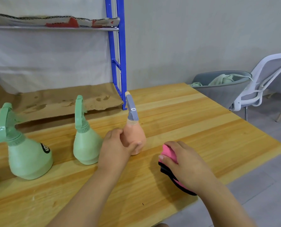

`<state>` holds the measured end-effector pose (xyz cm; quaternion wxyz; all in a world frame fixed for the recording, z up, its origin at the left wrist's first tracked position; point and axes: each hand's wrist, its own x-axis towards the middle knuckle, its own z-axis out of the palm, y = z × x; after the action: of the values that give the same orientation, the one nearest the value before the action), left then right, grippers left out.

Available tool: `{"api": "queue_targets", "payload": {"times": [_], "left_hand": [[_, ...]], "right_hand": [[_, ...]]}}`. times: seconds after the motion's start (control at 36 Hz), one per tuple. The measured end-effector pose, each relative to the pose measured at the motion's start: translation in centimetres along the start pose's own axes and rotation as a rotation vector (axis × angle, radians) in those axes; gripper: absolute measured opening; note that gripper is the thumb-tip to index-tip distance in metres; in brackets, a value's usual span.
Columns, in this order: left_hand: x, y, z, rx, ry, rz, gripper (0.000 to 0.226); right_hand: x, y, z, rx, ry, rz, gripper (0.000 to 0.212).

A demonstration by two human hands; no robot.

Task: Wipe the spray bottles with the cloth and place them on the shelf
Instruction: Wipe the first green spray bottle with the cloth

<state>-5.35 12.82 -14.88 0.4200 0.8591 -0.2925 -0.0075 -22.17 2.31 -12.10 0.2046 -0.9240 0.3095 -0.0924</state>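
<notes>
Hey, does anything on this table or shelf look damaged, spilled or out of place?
The lower cardboard liner carries dark blotchy stains, like dried wet marks, and the upper cardboard sheet has a ragged, torn-looking edge. No spill shows on the table.

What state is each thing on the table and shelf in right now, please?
Peach spray bottle, upright on the table, held by the left grip.
Pink cloth, bunched on the table, held by the right grip.
Middle green spray bottle, upright, untouched.
Large green spray bottle, upright, untouched.
Shelf, lower level lined with stained cardboard.
</notes>
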Motion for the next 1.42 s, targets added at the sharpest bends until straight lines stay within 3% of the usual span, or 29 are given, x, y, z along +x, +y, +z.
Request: {"api": "queue_targets", "payload": {"times": [0.25,0.42,0.61,0.75,0.92,1.03,1.14,1.42], "left_hand": [[1.5,1.9,-0.2,0.286,-0.111,0.028,0.058],[0.5,1.8,-2.1,0.347,-0.184,0.074,0.048],[-2.5,-0.1,-5.6,0.238,-0.155,0.055,0.031],[-3.4,-2.6,-8.5,0.127,-0.039,0.021,0.024],[-2.9,-4.0,-11.2,0.001,0.155,0.012,0.036],[-1.6,-4.2,-12.0,-0.056,0.153,-0.037,0.055],[-0.3,-4.2,-12.1,-0.120,0.078,-0.075,0.062],[1.0,-4.4,-11.4,-0.354,0.021,-0.105,0.024]], "right_hand": [[0.5,-0.2,-0.1,-0.047,0.014,-0.011,0.046],[0.1,-1.0,-0.1,-0.062,0.004,-0.019,0.045],[-0.2,-2.5,0.3,-0.073,0.001,-0.036,0.038],[-0.2,-4.3,1.1,-0.094,-0.004,-0.068,0.038],[0.1,-6.9,1.8,-0.061,0.002,-0.109,0.049],[0.3,-8.4,2.0,-0.039,0.001,-0.144,0.053],[0.3,-9.3,1.9,0.024,0.032,-0.163,0.042],[0.6,-10.1,1.5,0.136,0.096,-0.170,0.042]]}}
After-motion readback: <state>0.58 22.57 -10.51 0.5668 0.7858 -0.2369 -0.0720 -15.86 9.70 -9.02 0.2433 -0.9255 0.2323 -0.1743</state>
